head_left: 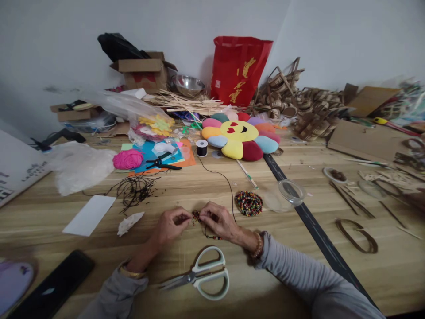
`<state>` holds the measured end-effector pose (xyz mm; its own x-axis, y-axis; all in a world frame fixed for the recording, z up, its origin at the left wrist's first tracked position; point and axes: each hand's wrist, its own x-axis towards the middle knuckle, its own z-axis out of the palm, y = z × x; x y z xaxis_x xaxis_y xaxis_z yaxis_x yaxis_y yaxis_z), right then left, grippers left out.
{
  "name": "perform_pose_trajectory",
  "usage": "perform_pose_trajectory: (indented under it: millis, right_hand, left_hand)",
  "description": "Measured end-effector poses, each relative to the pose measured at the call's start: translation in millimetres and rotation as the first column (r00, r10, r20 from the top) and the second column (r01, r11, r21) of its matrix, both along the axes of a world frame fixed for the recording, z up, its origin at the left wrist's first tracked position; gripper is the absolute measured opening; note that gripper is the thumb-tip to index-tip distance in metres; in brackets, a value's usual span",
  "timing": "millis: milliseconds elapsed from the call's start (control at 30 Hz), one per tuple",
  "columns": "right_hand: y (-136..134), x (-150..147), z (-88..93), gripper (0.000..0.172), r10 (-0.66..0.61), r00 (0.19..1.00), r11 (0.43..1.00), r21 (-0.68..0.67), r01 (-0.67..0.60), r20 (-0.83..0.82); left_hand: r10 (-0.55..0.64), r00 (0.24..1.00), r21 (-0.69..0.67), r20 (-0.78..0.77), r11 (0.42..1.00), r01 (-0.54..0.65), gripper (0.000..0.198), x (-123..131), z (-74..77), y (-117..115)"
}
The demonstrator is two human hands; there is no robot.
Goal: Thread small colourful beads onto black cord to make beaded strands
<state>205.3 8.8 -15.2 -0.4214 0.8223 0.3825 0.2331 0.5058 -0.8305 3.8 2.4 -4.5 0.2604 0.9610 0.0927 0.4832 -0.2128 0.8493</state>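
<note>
Small multicoloured beads (196,216) lie in a loose pile on the wooden table, between the fingertips of both hands. My left hand (171,226) pinches thumb and forefinger together at the pile's left side; what sits between them is too small to make out. At the right side, my right hand (221,221) is closed in a pinch on a thin black cord (229,184). This cord runs from a black spool (202,148) and passes under the hand. A few beads (216,238) are threaded on it below the right palm.
White-handled scissors (210,274) lie in front of my hands. A coil of strung beads (249,203) and a clear round lid (291,192) are to the right. Tangled dark cords (136,188), white paper (89,215) and a phone (55,283) lie left. A flower cushion (241,135) sits behind.
</note>
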Motion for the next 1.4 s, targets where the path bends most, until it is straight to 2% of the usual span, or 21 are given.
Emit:
perform_pose_trajectory:
  millis: [133,267,767,1400]
  right_hand:
    - [-0.7,0.6,-0.2,0.021,0.015,1.000,0.999,0.040,-0.016,0.021]
    - [-1.2,1.4,-1.2,0.017,0.038,0.998,0.996,0.078,-0.041,0.040]
    - [-3.0,1.6,0.1,0.017,0.076,0.993,0.981,0.174,-0.091,0.089]
    - [-2.5,1.6,-0.9,0.016,0.065,0.994,0.979,0.187,-0.081,0.088]
  left_hand:
    - [0.042,0.975,-0.198,0.217,0.980,0.002,0.010,-1.0,0.9,1.9]
    - [0.066,0.957,-0.278,0.284,0.960,0.016,0.013,-1.3,4.4,3.2]
    - [0.079,0.944,-0.354,0.320,0.934,0.041,0.016,0.2,3.5,1.7]
    - [0.064,0.933,-0.348,0.354,0.935,0.068,0.014,0.7,3.1,0.5]
